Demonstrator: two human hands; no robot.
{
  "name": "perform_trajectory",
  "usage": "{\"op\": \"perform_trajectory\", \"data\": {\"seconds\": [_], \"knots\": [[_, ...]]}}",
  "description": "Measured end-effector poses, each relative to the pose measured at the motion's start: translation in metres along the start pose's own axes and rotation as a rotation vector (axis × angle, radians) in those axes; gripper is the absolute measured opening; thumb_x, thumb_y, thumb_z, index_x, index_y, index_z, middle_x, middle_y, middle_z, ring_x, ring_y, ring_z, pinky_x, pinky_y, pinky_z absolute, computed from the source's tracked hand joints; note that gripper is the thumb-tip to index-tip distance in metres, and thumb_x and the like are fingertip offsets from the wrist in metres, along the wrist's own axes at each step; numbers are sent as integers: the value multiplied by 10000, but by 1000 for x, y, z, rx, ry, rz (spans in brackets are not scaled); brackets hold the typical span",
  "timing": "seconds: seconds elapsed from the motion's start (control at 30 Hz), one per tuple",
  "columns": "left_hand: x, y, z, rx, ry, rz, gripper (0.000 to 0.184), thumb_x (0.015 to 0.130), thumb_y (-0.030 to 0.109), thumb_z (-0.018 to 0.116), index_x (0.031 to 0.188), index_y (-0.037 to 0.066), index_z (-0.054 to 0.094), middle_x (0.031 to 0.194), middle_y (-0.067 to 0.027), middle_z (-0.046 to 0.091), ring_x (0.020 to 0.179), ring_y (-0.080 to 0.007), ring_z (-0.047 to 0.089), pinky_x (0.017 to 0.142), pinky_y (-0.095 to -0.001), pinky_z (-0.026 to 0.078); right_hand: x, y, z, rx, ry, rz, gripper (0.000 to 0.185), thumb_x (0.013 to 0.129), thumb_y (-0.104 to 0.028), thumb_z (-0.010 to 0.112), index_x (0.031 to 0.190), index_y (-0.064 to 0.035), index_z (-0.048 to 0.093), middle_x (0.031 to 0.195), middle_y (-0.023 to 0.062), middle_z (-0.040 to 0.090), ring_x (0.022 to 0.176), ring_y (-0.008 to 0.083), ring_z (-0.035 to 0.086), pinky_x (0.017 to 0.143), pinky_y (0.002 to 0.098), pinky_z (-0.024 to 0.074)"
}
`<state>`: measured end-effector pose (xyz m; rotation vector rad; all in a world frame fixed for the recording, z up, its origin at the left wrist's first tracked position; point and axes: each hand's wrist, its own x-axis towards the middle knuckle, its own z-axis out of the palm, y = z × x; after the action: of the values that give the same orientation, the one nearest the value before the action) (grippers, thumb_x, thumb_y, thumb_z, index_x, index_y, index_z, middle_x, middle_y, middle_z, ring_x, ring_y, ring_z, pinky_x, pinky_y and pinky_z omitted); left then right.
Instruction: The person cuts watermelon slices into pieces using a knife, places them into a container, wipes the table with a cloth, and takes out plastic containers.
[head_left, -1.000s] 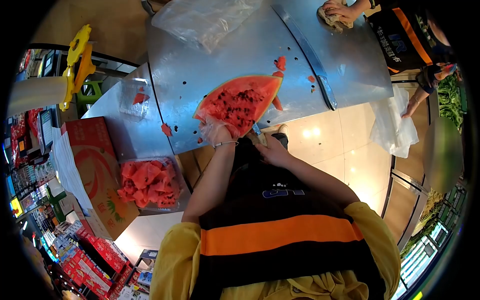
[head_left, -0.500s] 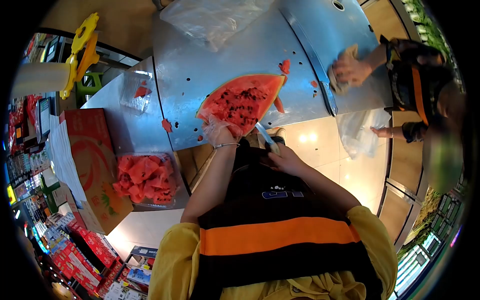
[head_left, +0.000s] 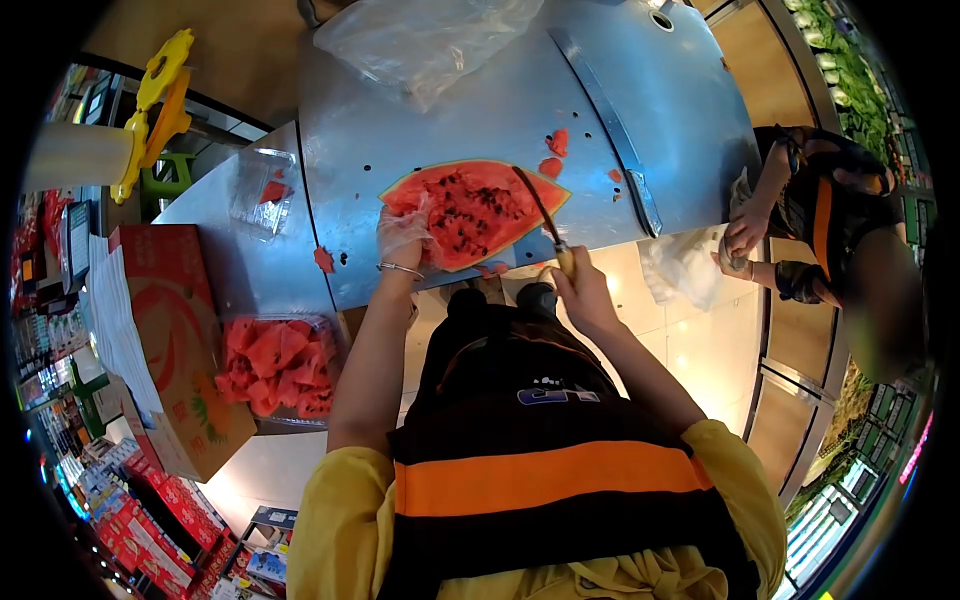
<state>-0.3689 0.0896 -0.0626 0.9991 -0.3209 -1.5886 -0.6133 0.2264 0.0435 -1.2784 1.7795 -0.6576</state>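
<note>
My right hand (head_left: 588, 291) grips the knife (head_left: 556, 240), blade over the watermelon (head_left: 475, 212); my plastic-covered left hand (head_left: 401, 240) clasps the watermelon's left end.

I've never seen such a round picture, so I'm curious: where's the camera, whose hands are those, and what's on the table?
Every picture comes from one camera worn on a person's head, looking forward and down. There's no robot, just that person's own hands. The left hand, covered in clear plastic, touches a big red watermelon wedge with green rind. The right hand grips a small pale-handled knife, its dark blade over the fruit. On the silvery metal table also lie a long metal knife and a crumpled clear plastic bag. A clear plastic box holds red chunks.
</note>
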Motion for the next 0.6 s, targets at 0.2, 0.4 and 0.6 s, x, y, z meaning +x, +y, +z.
{"op": "perform_trajectory", "data": {"seconds": [0.2, 0.4, 0.6], "knots": [[-3, 4, 0, 350, 19, -14, 326, 783, -105, 565, 1072, 10, 464, 1073, -147, 532, 915, -168, 555, 820, -315, 533, 24, 21, 42, -270, 26, 14, 305, 863, -205, 535, 1012, -12, 350, 712, 272, 578, 668, 445, 574, 576, 514, 442], [4, -1, -15, -193, -82, -60, 374, 758, -121, 583, 1084, 34, 481, 973, -105, 551, 810, -132, 552, 797, -283, 533, 24, 21, 50, -346, 31, 84, 295, 883, -237, 497, 992, -15, 337, 705, 271, 580, 669, 446, 576, 580, 526, 444], [-8, -6, -17, 496, -164, 206, 219, 854, -3, 503, 1070, 10, 463, 950, -85, 535, 724, -156, 527, 917, -424, 468, 26, 30, 53, -346, -12, 115, 297, 886, -245, 492, 989, -15, 335, 721, 273, 584, 693, 440, 579, 609, 516, 449]]}}
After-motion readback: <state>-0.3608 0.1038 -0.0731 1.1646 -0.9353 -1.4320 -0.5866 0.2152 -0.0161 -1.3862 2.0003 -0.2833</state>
